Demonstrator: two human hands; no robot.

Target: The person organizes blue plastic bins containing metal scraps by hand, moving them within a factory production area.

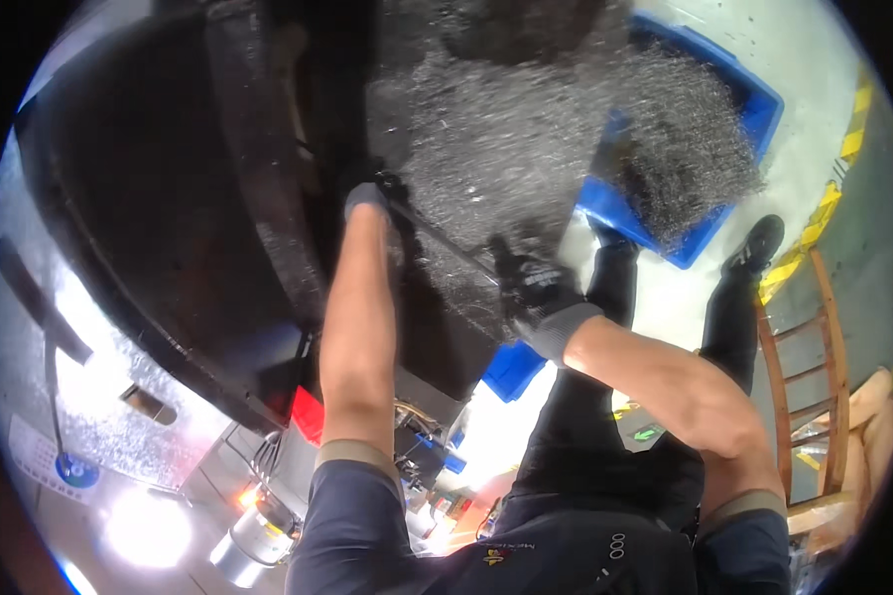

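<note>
Both hands grip one thin, dark rod (pixel 442 241), which slants between them; its far end is lost in the dark. My left hand (pixel 365 194), in a dark glove with a grey cuff, is closed around the rod beside the black machine opening. Closer to me and to the right, my right hand (pixel 538 290), in a black glove, is closed on it too. Beyond the rod lies a large tangled mass of metal shavings (pixel 506 139), partly blurred. To its right, more shavings sit in a blue bin (pixel 700 243) on the floor.
A large dark machine housing (pixel 159 198) fills the left. My feet, in black shoes (pixel 761 243), stand near the bin. Yellow-black floor tape (pixel 819 223) and a wooden ladder-like frame (pixel 829 377) are on the right. A smaller blue container (pixel 513 370) lies below my right hand.
</note>
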